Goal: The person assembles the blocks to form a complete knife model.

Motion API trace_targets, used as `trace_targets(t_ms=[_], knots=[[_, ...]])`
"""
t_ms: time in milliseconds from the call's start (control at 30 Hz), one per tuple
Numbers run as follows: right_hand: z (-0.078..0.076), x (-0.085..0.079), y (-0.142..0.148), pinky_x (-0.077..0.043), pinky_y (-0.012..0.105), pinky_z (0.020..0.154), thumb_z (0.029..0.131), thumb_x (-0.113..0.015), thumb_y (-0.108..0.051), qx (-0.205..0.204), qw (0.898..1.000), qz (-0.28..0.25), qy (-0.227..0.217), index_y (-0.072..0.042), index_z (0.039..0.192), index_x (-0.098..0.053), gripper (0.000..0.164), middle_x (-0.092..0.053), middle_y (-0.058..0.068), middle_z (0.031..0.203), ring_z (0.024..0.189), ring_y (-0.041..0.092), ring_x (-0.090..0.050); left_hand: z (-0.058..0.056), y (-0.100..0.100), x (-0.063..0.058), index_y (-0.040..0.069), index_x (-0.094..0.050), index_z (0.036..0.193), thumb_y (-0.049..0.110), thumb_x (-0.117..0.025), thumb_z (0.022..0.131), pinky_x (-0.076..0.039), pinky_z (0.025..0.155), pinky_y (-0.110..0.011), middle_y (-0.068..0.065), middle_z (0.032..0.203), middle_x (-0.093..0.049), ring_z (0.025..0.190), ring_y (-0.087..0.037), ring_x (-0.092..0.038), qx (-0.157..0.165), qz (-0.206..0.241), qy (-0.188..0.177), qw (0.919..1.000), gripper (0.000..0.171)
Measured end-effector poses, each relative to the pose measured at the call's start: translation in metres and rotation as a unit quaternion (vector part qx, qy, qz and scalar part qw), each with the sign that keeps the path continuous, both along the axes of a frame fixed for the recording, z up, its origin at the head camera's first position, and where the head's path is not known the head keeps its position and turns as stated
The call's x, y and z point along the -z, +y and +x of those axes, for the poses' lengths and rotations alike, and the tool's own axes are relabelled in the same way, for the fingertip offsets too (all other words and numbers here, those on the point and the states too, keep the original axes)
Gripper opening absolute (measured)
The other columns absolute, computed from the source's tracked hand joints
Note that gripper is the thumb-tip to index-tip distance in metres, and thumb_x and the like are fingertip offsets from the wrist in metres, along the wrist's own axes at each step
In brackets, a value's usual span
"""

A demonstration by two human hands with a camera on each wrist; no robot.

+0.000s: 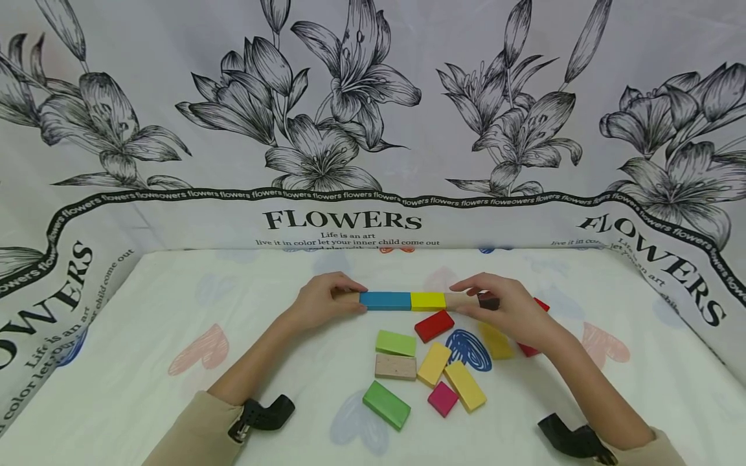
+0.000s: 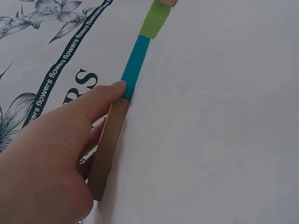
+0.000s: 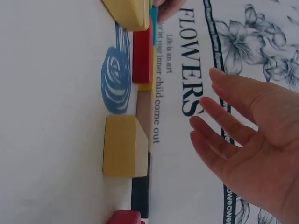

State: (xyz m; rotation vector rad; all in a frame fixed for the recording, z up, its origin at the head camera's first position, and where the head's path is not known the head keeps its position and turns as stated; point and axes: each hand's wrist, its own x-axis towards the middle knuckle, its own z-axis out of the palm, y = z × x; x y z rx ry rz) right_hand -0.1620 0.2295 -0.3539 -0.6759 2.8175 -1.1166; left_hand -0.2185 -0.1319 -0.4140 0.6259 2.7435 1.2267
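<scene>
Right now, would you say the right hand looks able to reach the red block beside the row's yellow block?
Probably yes: the right hand holds nothing, the red block lies close by, and no other block rests on it.

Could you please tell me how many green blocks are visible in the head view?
2: the light green block lies just beyond the loose wooden block, and the darker green block lies nearer the viewer. Another could be hidden behind the right hand.
</scene>
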Motion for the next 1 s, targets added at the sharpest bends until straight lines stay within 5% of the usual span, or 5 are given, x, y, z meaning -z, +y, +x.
trace_targets(t_ms=[500, 733, 1000], knots=[[0.001, 0.009, -0.016, -0.056, 0.026, 0.089, 0.097, -0.077, -0.013, -0.034, 0.999, -0.019, -0.029, -0.009, 0.129, -0.072, 0.033, -0.073, 0.011, 0.125, 0.110, 0.027, -0.066, -0.001, -0.001, 0.003, 0.021, -0.082, 0.117, 0.031, -0.089, 0.084, -0.044, 0.096, -0.038, 0.005, 0.111, -0.074, 0.106, -0.017, -0.059, -0.006, -0.004, -0.005, 1.0000, 0.034], [-0.003, 0.024, -0.022, -0.052, 0.024, 0.074, 0.093, -0.081, -0.014, -0.076, 0.997, 0.002, -0.034, -0.008, 0.128, -0.074, 0.036, -0.073, 0.005, 0.115, 0.090, 0.015, -0.058, 0.000, 0.000, 0.002, 0.021, -0.082, 0.117, 0.032, -0.089, 0.085, -0.044, 0.094, -0.038, 0.005, 0.110, -0.074, 0.104, -0.017, -0.059, -0.007, -0.009, -0.002, 0.9999, 0.035], [-0.004, 0.028, -0.023, -0.050, 0.023, 0.070, 0.092, -0.082, -0.012, -0.095, 0.994, 0.008, -0.049, -0.007, 0.127, -0.074, 0.036, -0.067, 0.000, 0.102, 0.085, 0.014, -0.056, -0.001, 0.000, 0.002, 0.021, -0.082, 0.117, 0.031, -0.089, 0.084, -0.044, 0.094, -0.038, 0.005, 0.111, -0.074, 0.104, -0.017, -0.059, -0.009, -0.006, -0.005, 0.9999, 0.035]])
